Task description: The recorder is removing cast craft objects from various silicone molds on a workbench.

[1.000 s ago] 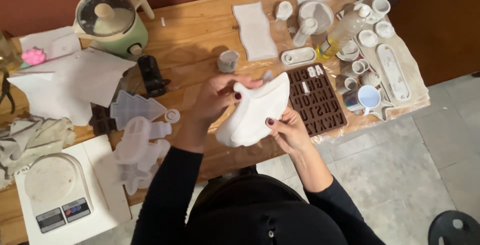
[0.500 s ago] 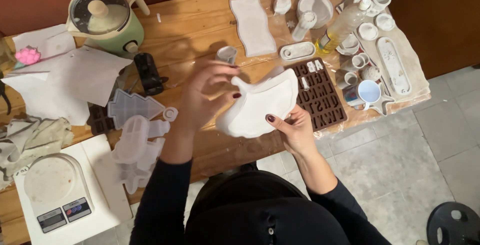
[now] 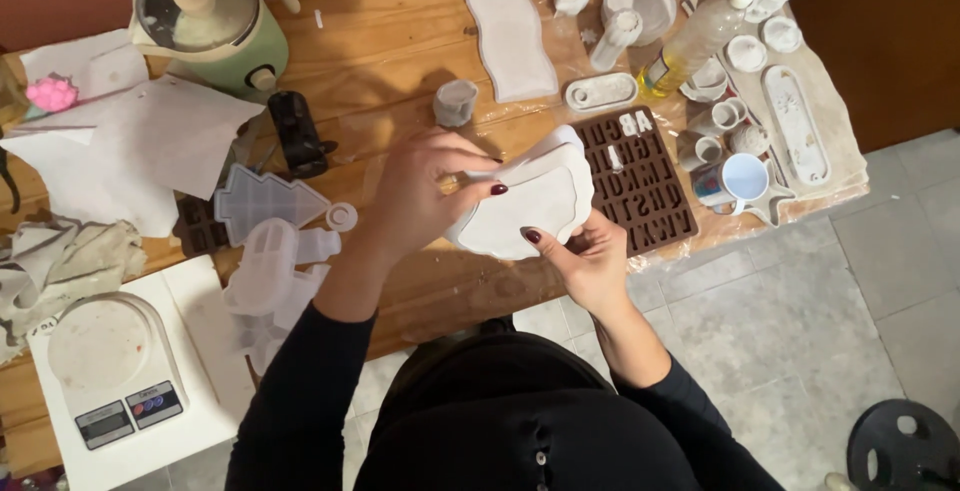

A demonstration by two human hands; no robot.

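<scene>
At nine o'clock on the wooden worktop (image 3: 380,71) sits your white kitchen scale (image 3: 110,371) on its white board, close to your body where its display reads easily. Just above it lie crumpled cloths (image 3: 60,251) and loose sheets of paper (image 3: 140,141), pushed to the edge. At eleven o'clock the pale green electric pot (image 3: 212,21) stands upright with its glass lid on, far back and out of your elbows' way. Clear plastic moulds, one tree-shaped (image 3: 265,206), lie flat beside a small black object (image 3: 298,133) at ten o'clock.

In the centre, your left hand (image 3: 420,191) closes over the top edge of the white scalloped mould (image 3: 525,206), fingers curled around the rim and thumb pressing its face. The mould is lifted clear of the worktop and tilted toward you, so its inner surface faces the camera. Your right hand (image 3: 590,256) grips it from below at five o'clock, thumb on the front, fingers behind; the opposed grips appear to flex the soft piece.

Just behind, at two o'clock, the brown letter mould (image 3: 650,186) lies flat, cavities up. Farther right a wavy white slab (image 3: 510,36), an oval tray (image 3: 600,93), a clear bottle of yellow liquid (image 3: 695,41) lying on its side, small cups (image 3: 725,116) and a long oval mould (image 3: 797,121) rest on plastic sheeting, which presumably guards the wood from spills.
</scene>
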